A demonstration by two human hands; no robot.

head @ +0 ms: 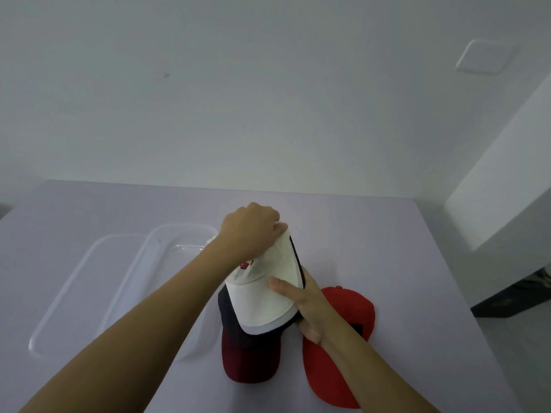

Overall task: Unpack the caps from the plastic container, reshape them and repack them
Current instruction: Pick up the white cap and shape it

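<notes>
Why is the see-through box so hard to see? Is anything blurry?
Head view: the clear container blends into the pale table under soft, even light, showing only faint rim glints. Also head view: the white cap looks sharp; the wide lens stretches the forearms toward the bottom corners.

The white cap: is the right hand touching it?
Touching. The head view shows the right hand gripping the white cap: its thumb lies flat on the brim, with no gap between them.

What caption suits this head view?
Left hand and right hand hold white cap over dark cap, red cap and clear container beside.
</notes>
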